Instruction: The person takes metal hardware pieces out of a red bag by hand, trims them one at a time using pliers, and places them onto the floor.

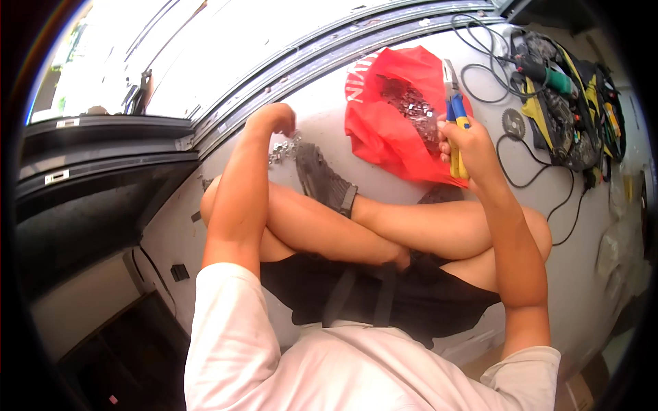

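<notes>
My right hand (469,142) is wrapped round the handles of a pair of pliers (457,113) with blue and yellow grips. The metal jaws of the pliers point up and away from me, in front of the right side of a red bag (370,127). Many small shiny metal pieces (411,106) lie in the open bag. On the left, my left hand (273,120) hangs bent at the wrist just above a small heap of similar metal clips (282,151) on the floor. Its fingers are blurred and partly turned from view, so whether it holds anything is unclear.
My crossed legs and a dark shoe (319,175) lie between my arms. A green and black power tool (558,82) rests on a black and yellow tool bag (579,130) at far right, beside a saw blade (513,123) and looped black cable (480,82). Dark window tracks (288,61) run behind.
</notes>
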The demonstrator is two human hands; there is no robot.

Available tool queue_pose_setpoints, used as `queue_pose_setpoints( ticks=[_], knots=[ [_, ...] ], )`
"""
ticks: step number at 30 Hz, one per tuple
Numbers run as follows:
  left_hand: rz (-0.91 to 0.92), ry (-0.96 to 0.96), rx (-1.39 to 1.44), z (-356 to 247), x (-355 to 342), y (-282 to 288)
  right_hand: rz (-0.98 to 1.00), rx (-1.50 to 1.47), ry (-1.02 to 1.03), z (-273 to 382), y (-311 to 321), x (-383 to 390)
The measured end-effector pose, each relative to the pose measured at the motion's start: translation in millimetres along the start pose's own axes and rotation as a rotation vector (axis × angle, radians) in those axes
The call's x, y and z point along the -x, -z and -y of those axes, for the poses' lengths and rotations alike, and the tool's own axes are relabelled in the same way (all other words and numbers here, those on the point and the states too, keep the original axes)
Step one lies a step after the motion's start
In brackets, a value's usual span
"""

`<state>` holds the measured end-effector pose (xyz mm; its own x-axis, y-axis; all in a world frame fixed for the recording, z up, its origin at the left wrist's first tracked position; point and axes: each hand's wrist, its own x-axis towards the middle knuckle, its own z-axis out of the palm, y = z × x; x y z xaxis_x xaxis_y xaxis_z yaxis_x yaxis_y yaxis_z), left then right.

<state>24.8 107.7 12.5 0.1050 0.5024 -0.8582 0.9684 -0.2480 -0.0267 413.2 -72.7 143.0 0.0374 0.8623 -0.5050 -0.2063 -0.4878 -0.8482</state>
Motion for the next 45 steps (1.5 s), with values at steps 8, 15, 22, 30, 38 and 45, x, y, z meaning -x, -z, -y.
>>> queue_pose_setpoints(
  ticks=[8, 15, 22, 30, 38, 45],
  knots=[
    [-0.396, -0.126, -0.088, -48.8, 35.7, -1.6, -0.099, -0.18, 0.065, 18.5, 21.8, 5.1],
    [-0.957, -0.843, 0.278, -193.5, 54.5, 29.9, -0.103, -0.273, 0.106, 27.0, 26.3, 5.1],
    [-0.839, -0.497, 0.049, -240.1, -36.0, 17.3, -0.082, -0.234, 0.14, 35.7, 28.2, 7.8],
    [-0.914, -0.539, 0.303, -256.3, -25.8, -37.2, -0.08, -0.278, 0.117, 23.2, 29.0, 24.5],
    [-1.048, -0.694, 0.424, -214.8, 12.2, -8.3, 0.02, -0.324, 0.04, 22.6, 22.8, 22.4],
    [-0.559, -0.864, 1.406, -191.4, 159.2, 63.5, 0.188, -0.578, 0.142, 43.1, 22.1, 19.5]
  ],
)
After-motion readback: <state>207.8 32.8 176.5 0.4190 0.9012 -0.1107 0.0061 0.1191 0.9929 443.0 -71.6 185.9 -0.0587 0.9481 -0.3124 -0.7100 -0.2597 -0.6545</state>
